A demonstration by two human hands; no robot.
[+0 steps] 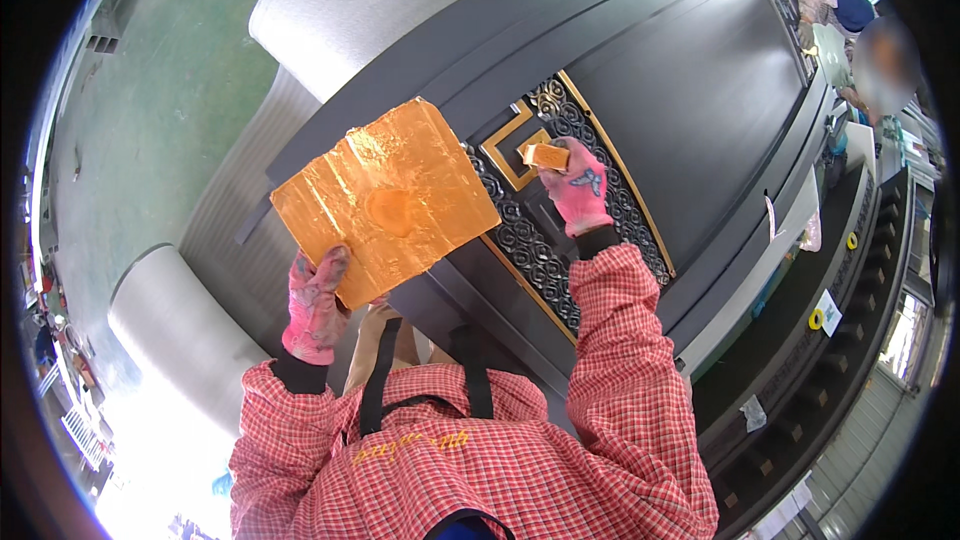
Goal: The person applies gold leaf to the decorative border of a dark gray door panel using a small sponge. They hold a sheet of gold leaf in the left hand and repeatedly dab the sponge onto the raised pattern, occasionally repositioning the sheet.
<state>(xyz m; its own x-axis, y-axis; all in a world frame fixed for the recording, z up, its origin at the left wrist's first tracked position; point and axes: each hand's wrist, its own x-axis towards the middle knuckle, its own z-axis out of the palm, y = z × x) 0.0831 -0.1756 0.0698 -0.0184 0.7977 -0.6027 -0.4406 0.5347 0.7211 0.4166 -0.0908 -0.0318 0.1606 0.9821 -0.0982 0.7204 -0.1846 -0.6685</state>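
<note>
My left hand (314,306), in a stained pink glove, grips a flat board wrapped in shiny copper-gold foil (440,165) by its lower corner. A darker orange smear marks the foil's middle. In my pink-gloved right hand (582,195) is a small sponge-like block (547,156) with an orange-gold face, pinched between the fingers. It is at the gold square-pattern trim (500,145); whether it touches cannot be made out. Around that trim runs a band of dark scrollwork (630,202) edged with gold strips, set across a large dark grey panel (690,70). The foil board hides part of the panel.
Large pale rolls of sheet material (330,15) lie beyond the panel and at the left (175,305), on a green floor (190,90). A dark slotted rack (790,365) with yellow rings stands right. Another person (835,15) is at the panel's far end.
</note>
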